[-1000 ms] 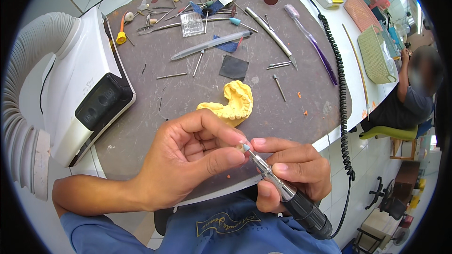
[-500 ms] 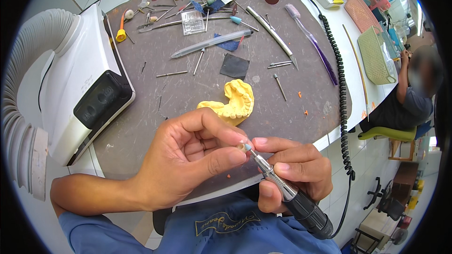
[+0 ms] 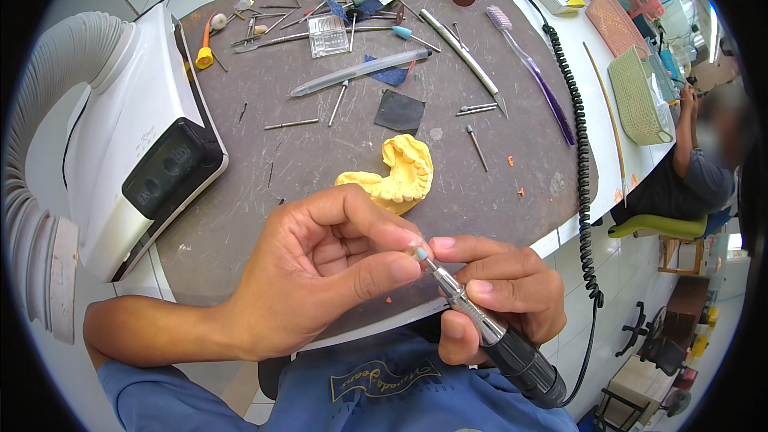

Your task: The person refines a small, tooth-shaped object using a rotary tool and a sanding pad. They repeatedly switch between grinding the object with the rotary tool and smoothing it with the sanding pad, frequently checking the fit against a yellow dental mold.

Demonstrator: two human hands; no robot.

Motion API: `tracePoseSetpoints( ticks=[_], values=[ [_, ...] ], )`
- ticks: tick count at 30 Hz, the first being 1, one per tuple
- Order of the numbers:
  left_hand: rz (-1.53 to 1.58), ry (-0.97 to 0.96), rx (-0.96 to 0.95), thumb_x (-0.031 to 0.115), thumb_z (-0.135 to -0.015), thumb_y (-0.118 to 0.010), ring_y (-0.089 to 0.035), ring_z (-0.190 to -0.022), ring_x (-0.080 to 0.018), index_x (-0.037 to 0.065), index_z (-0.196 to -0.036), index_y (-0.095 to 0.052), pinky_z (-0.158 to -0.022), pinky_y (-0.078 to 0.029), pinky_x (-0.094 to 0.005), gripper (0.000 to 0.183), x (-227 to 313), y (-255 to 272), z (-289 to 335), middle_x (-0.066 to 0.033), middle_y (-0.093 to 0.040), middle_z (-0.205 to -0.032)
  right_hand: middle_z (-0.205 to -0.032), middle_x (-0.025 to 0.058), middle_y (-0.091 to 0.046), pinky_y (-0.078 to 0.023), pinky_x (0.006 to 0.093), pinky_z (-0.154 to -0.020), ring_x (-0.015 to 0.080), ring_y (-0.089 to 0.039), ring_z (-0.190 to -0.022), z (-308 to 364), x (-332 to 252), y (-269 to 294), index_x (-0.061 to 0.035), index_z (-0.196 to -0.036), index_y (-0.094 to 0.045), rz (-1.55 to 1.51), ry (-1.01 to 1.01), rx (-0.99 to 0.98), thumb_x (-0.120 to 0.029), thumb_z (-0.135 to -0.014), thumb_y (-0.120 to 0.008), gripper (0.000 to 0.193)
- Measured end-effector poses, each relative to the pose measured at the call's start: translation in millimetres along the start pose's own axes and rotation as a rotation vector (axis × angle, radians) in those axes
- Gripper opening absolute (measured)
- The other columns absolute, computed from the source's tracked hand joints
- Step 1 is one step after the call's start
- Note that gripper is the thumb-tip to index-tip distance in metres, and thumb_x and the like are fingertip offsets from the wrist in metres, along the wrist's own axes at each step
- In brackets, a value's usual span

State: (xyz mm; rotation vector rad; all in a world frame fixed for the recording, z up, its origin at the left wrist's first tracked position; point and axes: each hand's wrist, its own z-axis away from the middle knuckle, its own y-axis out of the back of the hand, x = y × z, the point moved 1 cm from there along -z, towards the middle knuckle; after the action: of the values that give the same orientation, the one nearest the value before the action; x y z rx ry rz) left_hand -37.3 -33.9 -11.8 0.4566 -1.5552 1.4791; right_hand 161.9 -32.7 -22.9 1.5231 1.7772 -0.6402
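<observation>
My right hand (image 3: 500, 292) grips a slim rotary handpiece (image 3: 512, 348) with a metal nose and black body, its tip pointing up and left. At that tip sits a small pale blue bur (image 3: 419, 254), pinched between the thumb and forefinger of my left hand (image 3: 320, 268). Both hands hover over the near edge of the dark work mat (image 3: 256, 160). Just beyond my left fingers a yellow plaster dental cast (image 3: 400, 172) lies on the mat, untouched.
A white dust extractor (image 3: 136, 144) with a ribbed hose (image 3: 36, 192) stands at left. Several burs, picks, a clear pen-like tool (image 3: 360, 72) and a purple toothbrush (image 3: 532, 72) lie across the mat. A black coiled cord (image 3: 580, 160) runs down the right. Another person (image 3: 696, 168) sits at far right.
My left thumb and forefinger have closed over the handpiece tip, where a blue bur now shows. The handpiece and right hand have barely moved.
</observation>
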Motion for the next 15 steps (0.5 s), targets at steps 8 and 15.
tracePoseSetpoints(
  ticks=[8, 15],
  values=[
    [0.007, 0.011, 0.001, 0.000, -0.096, -0.074, -0.069, -0.107, -0.0173, 0.003, -0.109, -0.062, -0.096, -0.057, -0.0321, 0.018, -1.1, -1.5, 0.9, -0.0132, -0.070, -0.111, -0.091, 0.0177, -0.074, -0.067, 0.0437, -0.082, 0.0418, -0.077, -0.102, 2.2, -0.7, 0.2, -0.0016, -0.108, -0.061, -0.009, -0.010, 0.012, -0.001, -0.080, -0.089, 0.040],
    [-0.005, 0.014, -0.002, 0.000, -0.096, -0.075, -0.069, -0.107, -0.0171, 0.003, -0.109, -0.062, -0.096, -0.057, -0.0321, 0.018, -0.7, -1.8, 0.6, -0.0133, -0.070, -0.111, -0.091, 0.0171, -0.074, -0.067, 0.0430, -0.081, 0.0410, -0.077, -0.101, 2.3, -2.0, -0.3, -0.0020, -0.109, -0.060, 0.008, -0.015, 0.016, -0.001, -0.080, -0.089, 0.040]
  ],
)
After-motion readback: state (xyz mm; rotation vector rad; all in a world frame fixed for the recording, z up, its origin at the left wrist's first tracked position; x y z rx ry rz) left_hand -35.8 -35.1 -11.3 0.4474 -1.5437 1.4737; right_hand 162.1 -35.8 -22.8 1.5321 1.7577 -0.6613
